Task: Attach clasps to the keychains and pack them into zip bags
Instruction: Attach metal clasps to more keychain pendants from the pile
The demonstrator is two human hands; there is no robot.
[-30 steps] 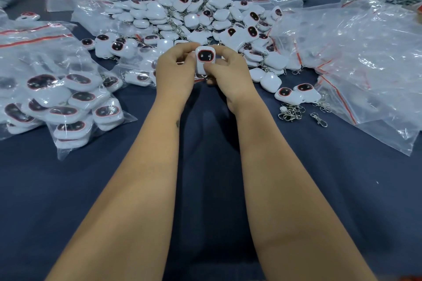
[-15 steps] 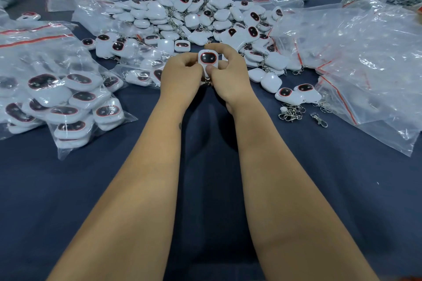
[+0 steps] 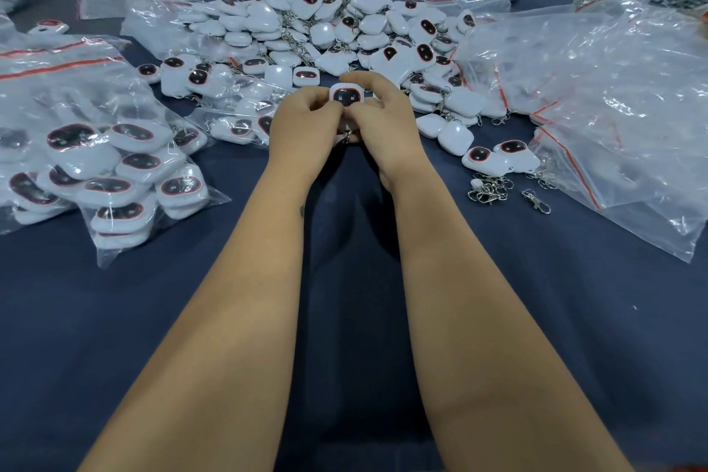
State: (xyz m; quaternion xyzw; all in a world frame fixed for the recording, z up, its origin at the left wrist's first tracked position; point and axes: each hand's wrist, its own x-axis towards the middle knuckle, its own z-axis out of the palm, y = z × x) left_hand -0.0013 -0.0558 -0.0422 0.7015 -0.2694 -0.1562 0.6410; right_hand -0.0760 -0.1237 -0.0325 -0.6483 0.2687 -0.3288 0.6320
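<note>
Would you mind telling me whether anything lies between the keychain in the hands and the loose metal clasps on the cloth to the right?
Nothing visible does. The keychain is pinched between the left hand and right hand; bare blue cloth runs from there to the loose clasps. Two keychains lie just beyond the clasps, off that line.

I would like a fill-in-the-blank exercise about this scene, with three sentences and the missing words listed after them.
1. The left hand and the right hand together hold one small white square keychain with a ____ face panel.
2. The loose pile of metal clasps lies on the dark blue tablecloth on the person's ____ side.
3. The packed keychains on the left lie in a clear plastic zip bag with ____ seal lines.

Missing words: black; right; red
</note>
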